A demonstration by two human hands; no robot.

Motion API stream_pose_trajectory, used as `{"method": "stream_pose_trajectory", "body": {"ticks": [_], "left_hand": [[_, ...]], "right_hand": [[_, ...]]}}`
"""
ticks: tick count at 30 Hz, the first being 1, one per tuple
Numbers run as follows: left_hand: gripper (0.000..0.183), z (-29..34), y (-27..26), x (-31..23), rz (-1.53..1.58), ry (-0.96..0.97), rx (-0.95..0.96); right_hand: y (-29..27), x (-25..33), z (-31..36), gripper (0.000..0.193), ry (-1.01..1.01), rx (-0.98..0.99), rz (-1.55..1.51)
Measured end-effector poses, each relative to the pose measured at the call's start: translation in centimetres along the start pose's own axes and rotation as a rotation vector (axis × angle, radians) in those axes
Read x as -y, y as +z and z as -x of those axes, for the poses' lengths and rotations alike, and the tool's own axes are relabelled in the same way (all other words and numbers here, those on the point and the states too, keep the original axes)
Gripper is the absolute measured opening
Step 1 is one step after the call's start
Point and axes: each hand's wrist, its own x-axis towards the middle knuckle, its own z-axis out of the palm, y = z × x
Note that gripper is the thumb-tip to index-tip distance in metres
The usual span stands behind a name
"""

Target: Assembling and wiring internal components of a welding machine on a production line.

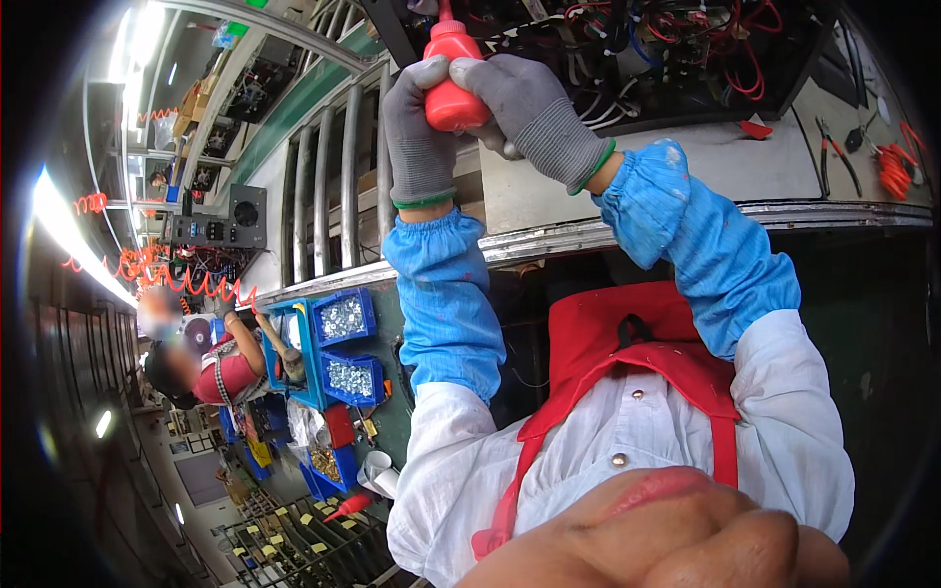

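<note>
Between my two grey-gloved hands is a soft red squeeze bottle (453, 106), its narrow spout pointing away from me. My left hand (417, 127) is closed round its left side. From the right, my right hand (524, 106) grips it, thumb close to the left thumb. Just beyond the bottle lies an open dark equipment housing (676, 69), full of red, black, white and blue wires. The spout's tip runs off at the upper edge, so what it touches is hidden. Blue sleeve covers reach down both my forearms.
Metal rollers (321, 186) lie left of my hands. Pliers (835, 157) and a red coiled cord (894, 171) rest at the right. Blue bins of small hardware (351, 380) and a mallet (282, 348) stand lower left. A co-worker (227, 370) is at the far left.
</note>
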Motion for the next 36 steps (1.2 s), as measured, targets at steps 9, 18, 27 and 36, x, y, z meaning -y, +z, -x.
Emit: {"method": "stream_pose_trajectory", "body": {"ticks": [9,18,27,36], "left_hand": [[0.028,-0.4,-0.7,-0.7,-0.098,0.04,-0.018],[0.027,-0.7,-1.7,-1.1,-0.101,0.067,-0.001],[0.028,-1.2,-2.1,-0.6,-0.047,0.002,0.004],[0.035,-1.1,-2.8,-1.8,-0.169,-0.069,0.053]], "right_hand": [[0.9,1.5,0.2,0.034,0.178,0.075,-0.017],[1.5,2.1,0.2,0.041,0.257,0.042,-0.137],[1.6,2.1,0.5,0.05,0.263,-0.004,-0.186],[2.8,3.3,1.2,0.051,0.37,-0.033,-0.318]]}}
